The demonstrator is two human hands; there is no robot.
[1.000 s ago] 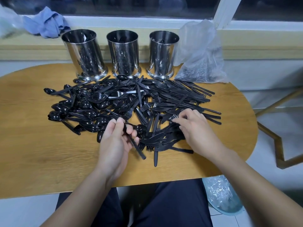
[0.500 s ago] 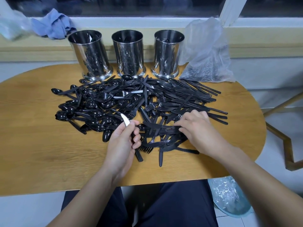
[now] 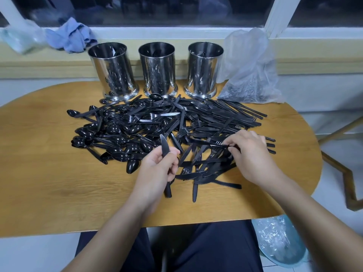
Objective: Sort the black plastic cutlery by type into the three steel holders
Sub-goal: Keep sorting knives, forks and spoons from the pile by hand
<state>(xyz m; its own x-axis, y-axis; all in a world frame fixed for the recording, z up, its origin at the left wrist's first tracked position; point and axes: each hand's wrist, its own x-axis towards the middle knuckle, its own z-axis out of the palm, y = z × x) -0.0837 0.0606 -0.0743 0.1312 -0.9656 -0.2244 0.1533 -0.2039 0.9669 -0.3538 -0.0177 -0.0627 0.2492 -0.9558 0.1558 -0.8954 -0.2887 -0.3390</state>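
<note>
The left hand [image 3: 157, 169] was curled round a black knife [image 3: 164, 148], blade tip up and handle poking out below the palm: held upright like that, it looked parked there so more of its kind could be gathered before a trip to a holder. Over on the other side, the right hand [image 3: 253, 154] pinched a second knife [image 3: 216, 143] by its handle, drawing it off the near side of the heap, serrated edge catching the light. The cutlery pile [image 3: 157, 124] sprawled across the wooden table [image 3: 49, 183], spoons mostly to the left, knives fanned to the right. Behind it stood the three steel holders [image 3: 158, 69] in a row, each with a few pieces inside, which ones I could not tell. By my reckoning the sort had barely begun
</note>
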